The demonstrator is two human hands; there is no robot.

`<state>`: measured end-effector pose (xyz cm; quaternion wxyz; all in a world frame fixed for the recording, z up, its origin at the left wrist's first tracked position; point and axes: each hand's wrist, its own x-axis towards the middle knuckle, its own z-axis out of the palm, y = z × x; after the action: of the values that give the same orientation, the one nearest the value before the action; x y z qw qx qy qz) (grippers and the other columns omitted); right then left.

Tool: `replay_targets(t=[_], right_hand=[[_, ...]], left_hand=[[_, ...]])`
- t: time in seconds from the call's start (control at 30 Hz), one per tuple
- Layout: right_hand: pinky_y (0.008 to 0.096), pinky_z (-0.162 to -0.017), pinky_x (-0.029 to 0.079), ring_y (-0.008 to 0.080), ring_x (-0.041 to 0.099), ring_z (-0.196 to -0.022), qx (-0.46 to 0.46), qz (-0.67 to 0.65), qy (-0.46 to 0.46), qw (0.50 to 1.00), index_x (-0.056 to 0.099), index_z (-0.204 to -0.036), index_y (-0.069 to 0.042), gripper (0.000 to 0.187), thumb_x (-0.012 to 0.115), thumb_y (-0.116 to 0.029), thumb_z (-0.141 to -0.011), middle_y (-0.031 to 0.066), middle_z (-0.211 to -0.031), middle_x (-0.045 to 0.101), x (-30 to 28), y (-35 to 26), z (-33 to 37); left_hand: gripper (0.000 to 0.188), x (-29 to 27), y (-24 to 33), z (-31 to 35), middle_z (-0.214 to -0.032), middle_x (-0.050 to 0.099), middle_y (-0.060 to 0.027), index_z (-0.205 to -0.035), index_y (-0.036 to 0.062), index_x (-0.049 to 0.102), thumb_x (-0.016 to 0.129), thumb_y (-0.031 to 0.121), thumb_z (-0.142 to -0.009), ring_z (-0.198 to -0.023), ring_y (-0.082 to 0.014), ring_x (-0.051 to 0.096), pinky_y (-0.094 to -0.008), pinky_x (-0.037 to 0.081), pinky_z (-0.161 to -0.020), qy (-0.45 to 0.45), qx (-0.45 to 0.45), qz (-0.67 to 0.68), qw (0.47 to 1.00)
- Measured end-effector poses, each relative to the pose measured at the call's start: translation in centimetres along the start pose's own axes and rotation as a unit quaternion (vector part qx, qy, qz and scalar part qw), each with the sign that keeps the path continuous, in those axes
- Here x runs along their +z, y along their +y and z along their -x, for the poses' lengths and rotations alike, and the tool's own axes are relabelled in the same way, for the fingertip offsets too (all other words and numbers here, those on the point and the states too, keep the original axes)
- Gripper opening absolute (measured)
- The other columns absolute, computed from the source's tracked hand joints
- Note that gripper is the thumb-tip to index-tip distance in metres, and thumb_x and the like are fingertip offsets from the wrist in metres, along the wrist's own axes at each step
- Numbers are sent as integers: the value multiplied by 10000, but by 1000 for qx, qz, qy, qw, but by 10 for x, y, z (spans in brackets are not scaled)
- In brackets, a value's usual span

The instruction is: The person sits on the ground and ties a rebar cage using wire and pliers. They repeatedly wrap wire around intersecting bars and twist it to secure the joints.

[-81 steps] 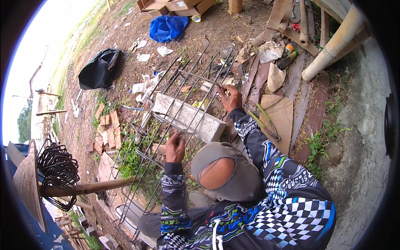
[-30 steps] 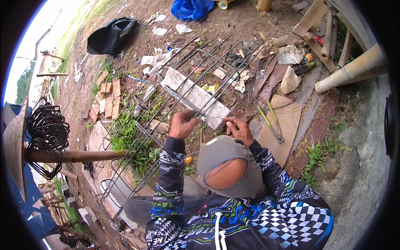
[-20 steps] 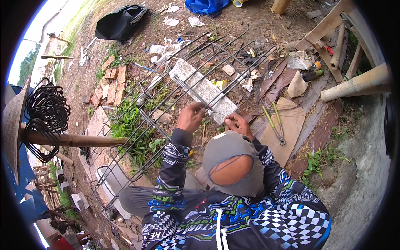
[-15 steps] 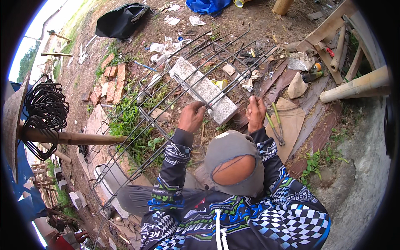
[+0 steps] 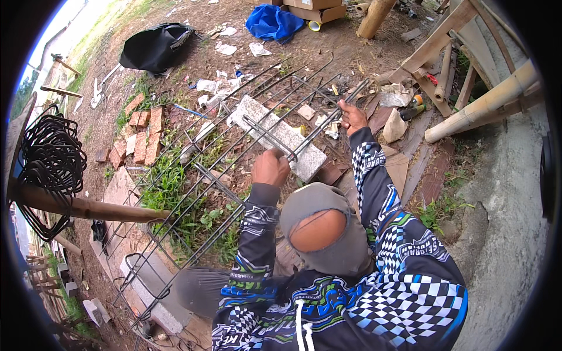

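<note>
A cage of steel rebar (image 5: 206, 233) runs slantwise from the near left to the far middle, with bent stirrups across its long bars. My left hand (image 5: 271, 168) is closed at the near long bar, its fingers on a bent stirrup (image 5: 260, 128). Farther out and to the right, my right hand (image 5: 353, 117) is wrapped round the long bars near their far end. A pale speckled concrete block (image 5: 309, 165) lies under the cage, between and beyond my hands.
Broken bricks (image 5: 140, 136) and grass (image 5: 155, 190) lie left of the cage. Bent stirrups (image 5: 50, 155) hang on a bamboo pole (image 5: 99, 207) at far left. Bamboo posts (image 5: 480, 108) and a concrete wall edge (image 5: 497, 234) stand right. A blue cloth (image 5: 274, 23) lies beyond.
My right hand has moved forward from beside the cage and taken hold of the long bars. My left hand stays at the stirrup. The pincers seen beside my right forearm are now hidden.
</note>
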<state>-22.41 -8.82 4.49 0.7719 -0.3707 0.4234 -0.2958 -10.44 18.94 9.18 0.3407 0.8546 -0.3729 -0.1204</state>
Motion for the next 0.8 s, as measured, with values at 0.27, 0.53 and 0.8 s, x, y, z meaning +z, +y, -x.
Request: replay_targets(t=[0.27,0.53,0.8], right_hand=[[235,-390,201,34,231,-422,-1,22,7,1000,682,-892,-68,179,754,-227,-853,-108,-543,326,-16,4,-15],[238,-396,207,42,253,-414,11,54,-11,998,683,-897,-84,215,748,-285,-855,-112,-531,305,-13,0,-10],[248,-464,270,42,359,-518,-24,47,-10,999,696,-798,-65,194,742,-245,-855,-81,-638,479,-19,9,-11]], left_hand=[[227,15,65,-54,-869,687,-169,-933,5,675,640,221,-876,-764,-312,659,-400,510,-713,41,168,158,972],[362,116,81,-105,-827,699,-219,-988,21,714,585,350,-914,-804,-386,685,-452,519,-753,-73,78,78,991],[306,129,85,-124,-655,655,-110,-869,-9,716,600,272,-907,-599,-204,619,-373,479,-607,-123,12,136,983]])
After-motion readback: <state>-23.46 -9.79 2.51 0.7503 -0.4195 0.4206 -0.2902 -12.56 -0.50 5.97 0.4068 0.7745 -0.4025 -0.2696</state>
